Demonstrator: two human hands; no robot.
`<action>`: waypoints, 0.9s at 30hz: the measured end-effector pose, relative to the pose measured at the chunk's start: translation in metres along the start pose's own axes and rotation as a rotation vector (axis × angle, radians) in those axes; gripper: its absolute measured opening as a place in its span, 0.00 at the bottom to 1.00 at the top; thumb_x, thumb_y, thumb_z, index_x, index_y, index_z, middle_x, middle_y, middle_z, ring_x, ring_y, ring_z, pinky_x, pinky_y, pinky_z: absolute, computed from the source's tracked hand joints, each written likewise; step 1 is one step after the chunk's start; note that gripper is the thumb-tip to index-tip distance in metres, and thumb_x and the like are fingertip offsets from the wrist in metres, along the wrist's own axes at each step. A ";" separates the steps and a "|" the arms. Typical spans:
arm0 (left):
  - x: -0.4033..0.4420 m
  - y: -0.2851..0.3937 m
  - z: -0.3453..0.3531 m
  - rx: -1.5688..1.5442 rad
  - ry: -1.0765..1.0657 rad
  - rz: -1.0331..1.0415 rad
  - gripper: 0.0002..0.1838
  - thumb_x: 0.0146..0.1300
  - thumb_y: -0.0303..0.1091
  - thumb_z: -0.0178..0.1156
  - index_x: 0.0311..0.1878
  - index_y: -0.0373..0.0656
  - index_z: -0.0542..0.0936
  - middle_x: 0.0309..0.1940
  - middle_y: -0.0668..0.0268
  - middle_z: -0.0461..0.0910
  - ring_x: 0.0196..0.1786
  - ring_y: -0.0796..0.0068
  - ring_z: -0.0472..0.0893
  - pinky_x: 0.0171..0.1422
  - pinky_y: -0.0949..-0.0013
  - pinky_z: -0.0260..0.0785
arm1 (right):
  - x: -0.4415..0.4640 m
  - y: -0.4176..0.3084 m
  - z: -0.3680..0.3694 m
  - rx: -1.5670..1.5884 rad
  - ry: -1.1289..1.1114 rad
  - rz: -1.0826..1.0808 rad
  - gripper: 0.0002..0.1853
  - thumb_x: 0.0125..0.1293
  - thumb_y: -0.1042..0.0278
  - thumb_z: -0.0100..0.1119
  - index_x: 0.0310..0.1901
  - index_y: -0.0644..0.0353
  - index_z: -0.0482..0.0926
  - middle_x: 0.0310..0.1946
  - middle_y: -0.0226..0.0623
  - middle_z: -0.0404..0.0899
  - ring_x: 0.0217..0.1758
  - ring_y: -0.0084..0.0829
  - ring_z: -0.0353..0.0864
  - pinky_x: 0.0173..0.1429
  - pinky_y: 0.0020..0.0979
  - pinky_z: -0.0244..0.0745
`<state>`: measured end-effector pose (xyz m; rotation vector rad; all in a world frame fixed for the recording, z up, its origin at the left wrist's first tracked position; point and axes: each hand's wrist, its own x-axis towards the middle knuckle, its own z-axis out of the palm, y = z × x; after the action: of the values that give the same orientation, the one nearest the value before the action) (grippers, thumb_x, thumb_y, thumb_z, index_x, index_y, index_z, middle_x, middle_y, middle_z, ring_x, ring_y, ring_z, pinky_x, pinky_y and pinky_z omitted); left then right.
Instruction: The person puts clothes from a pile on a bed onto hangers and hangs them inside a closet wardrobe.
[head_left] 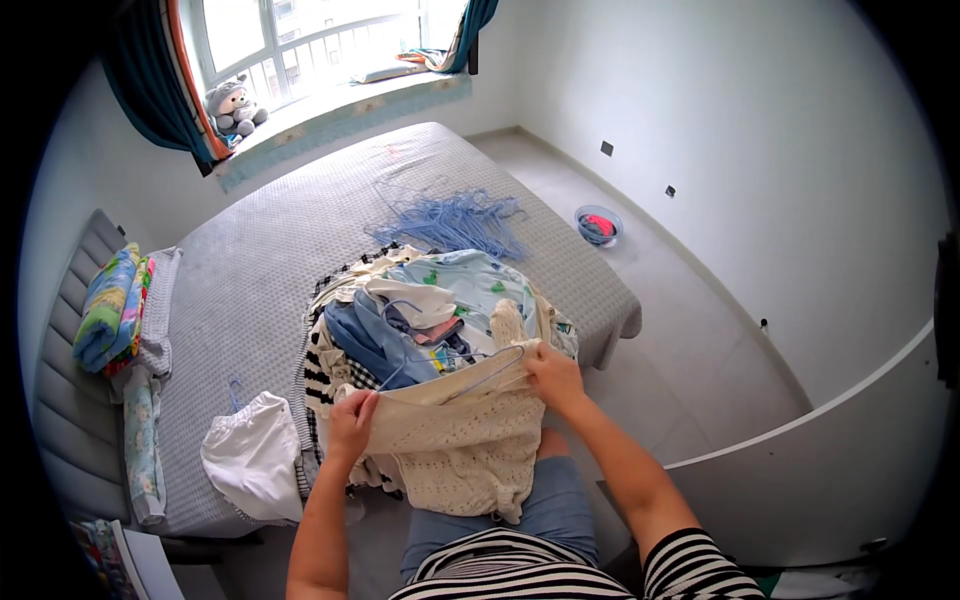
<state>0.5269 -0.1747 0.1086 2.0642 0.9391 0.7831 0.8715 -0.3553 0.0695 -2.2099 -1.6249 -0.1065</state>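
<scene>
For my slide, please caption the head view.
Left hand and right hand hold cream knitwear, a hanger at its edge, by piled clothes on a bed.

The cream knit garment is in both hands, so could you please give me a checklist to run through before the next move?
1. Left hand gripping the cream knit garment by its top edge: ok.
2. Right hand gripping the opposite side of that edge: ok.
3. Blue hanger at the garment's top edge: ok.
4. Hanger fully seated inside the garment: cannot tell.
5. Garment clear of the clothes pile: cannot tell; they overlap in this view.
6. Loose hangers on the bed neatly separated: not ok, jumbled together.
</scene>
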 end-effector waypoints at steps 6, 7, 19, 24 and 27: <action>-0.004 0.007 0.011 -0.005 -0.039 0.037 0.12 0.70 0.36 0.61 0.37 0.36 0.82 0.19 0.62 0.72 0.23 0.75 0.70 0.30 0.68 0.62 | 0.002 -0.012 -0.017 0.530 0.236 -0.125 0.06 0.61 0.73 0.63 0.40 0.58 0.80 0.49 0.42 0.77 0.45 0.47 0.82 0.47 0.43 0.79; -0.003 0.008 0.015 -0.011 -0.029 0.047 0.11 0.70 0.36 0.61 0.37 0.36 0.82 0.19 0.62 0.72 0.22 0.75 0.69 0.30 0.68 0.62 | -0.003 -0.021 -0.017 0.539 0.201 -0.183 0.08 0.60 0.73 0.63 0.41 0.58 0.80 0.51 0.41 0.78 0.45 0.47 0.82 0.47 0.42 0.79; -0.001 0.011 -0.009 -0.245 -0.089 0.022 0.13 0.73 0.34 0.58 0.33 0.36 0.79 0.21 0.77 0.66 0.27 0.87 0.62 0.30 0.76 0.56 | 0.023 -0.031 -0.060 -0.008 0.287 -0.202 0.13 0.63 0.62 0.63 0.46 0.56 0.77 0.48 0.38 0.80 0.51 0.39 0.79 0.66 0.43 0.59; -0.005 -0.007 -0.017 -0.287 -0.021 0.057 0.12 0.71 0.35 0.62 0.35 0.36 0.81 0.21 0.75 0.69 0.27 0.86 0.64 0.30 0.74 0.57 | 0.035 -0.047 -0.073 -0.013 0.064 -0.443 0.06 0.66 0.65 0.60 0.37 0.57 0.75 0.34 0.36 0.78 0.46 0.38 0.79 0.60 0.40 0.64; -0.012 -0.013 -0.021 -0.289 -0.008 0.046 0.12 0.71 0.36 0.62 0.36 0.35 0.81 0.21 0.75 0.69 0.27 0.85 0.65 0.31 0.74 0.58 | 0.035 -0.063 -0.075 0.001 0.005 -0.475 0.06 0.66 0.65 0.60 0.36 0.57 0.75 0.33 0.38 0.77 0.44 0.42 0.80 0.52 0.40 0.70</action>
<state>0.4998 -0.1705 0.1066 1.8401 0.7294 0.8790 0.8370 -0.3346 0.1657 -1.7771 -2.1125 -0.2399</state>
